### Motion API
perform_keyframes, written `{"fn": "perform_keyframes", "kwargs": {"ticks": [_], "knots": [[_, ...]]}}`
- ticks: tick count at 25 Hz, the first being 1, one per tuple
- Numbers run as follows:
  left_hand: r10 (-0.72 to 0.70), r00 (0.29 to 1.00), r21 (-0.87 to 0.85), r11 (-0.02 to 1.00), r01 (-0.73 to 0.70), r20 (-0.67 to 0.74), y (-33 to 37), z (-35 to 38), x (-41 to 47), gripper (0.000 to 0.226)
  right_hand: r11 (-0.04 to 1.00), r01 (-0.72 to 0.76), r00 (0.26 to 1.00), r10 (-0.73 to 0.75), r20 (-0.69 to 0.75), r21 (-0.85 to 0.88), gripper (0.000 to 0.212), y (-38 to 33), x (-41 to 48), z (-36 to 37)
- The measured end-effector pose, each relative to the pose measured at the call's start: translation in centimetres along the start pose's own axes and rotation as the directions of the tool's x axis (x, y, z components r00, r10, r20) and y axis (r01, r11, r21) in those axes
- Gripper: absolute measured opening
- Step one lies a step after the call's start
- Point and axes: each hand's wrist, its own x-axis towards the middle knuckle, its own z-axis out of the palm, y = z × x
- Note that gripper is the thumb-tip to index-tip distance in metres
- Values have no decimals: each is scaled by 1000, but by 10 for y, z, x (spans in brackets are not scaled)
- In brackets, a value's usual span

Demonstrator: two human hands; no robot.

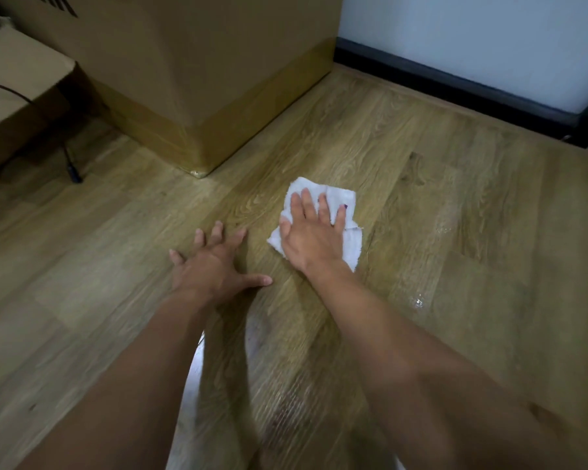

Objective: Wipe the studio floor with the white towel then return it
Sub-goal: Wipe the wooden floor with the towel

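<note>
Beyond the towel point(338, 195) — cardboard box point(201, 79), cable point(74, 174)

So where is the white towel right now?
Head view, right of centre: the white towel lies on the wood floor under the right hand.

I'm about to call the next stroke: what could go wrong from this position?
1. Wet glints lie on the floor right of the right hand, which presses flat on the white towel; they could be missed or slipped on.
2. The left hand braces flat on bare floor and may slide if damp spreads there.
3. A cable plug lies on the floor near the cardboard box; wiping that way might wet it.
</note>
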Motion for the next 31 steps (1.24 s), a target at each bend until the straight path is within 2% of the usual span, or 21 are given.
{"fn": "perform_keyframes", "kwargs": {"ticks": [3, 5, 7, 10, 11, 12, 14, 17, 20, 23, 24, 26, 29, 31], "knots": [[22, 998, -51, 999, -19, 64, -12, -15, 2, 107, 960, 274, 954, -280, -108, -63, 58, -4, -73, 21], [5, 1000, -163, 987, -4, 7, -17, -15, -4, 104, 936, 342, 927, -351, -134, -89, 56, 7, -77, 17], [-9, 999, -208, 978, -1, -50, -20, -11, -9, 99, 945, 315, 945, -321, -64, -89, 57, 11, -34, 6], [-34, 995, -235, 972, 12, -89, -18, -5, -10, 100, 996, 82, 996, -81, 37, -38, 57, -13, 33, 0], [-67, 992, -240, 970, 40, -107, -19, -5, -9, 102, 998, 55, 998, -54, 38, -24, 58, -29, 38, 2], [-106, 986, -239, 968, 74, -125, -21, -5, -8, 104, 996, 89, 996, -88, 33, -27, 58, -42, 30, 5], [-128, 985, -188, 977, 105, -118, -27, -6, -9, 107, 960, 273, 962, -274, -15, -66, 59, -45, -12, 15], [-75, 997, -46, 996, 75, 0, -37, -13, -7, 118, 917, 391, 915, -397, -77, -79, 58, -3, -73, 14], [-47, 999, -30, 998, 47, 21, -39, -14, -6, 120, 961, 266, 964, -267, -6, -80, 58, 14, -62, 5], [-48, 998, -25, 998, 49, 30, -37, -8, -6, 120, 998, 56, 998, -55, 37, -28, 56, -39, 4, 5], [-55, 998, -25, 998, 56, 43, -37, -7, -7, 120, 999, 36, 998, -35, 59, -12, 56, -56, 15, 6], [-65, 997, -54, 996, 68, 49, -39, -10, -8, 120, 988, 153, 985, -150, 88, -26, 56, -65, 7, 7], [-58, 998, -145, 988, 58, 9, -36, -9, -15, 113, 913, 398, 918, -395, 49, -94, 54, -14, -73, 5], [-73, 996, -157, 985, 64, -48, -28, -5, -24, 99, 921, 376, 926, -376, 22, -98, 53, 31, -110, -2]]}}
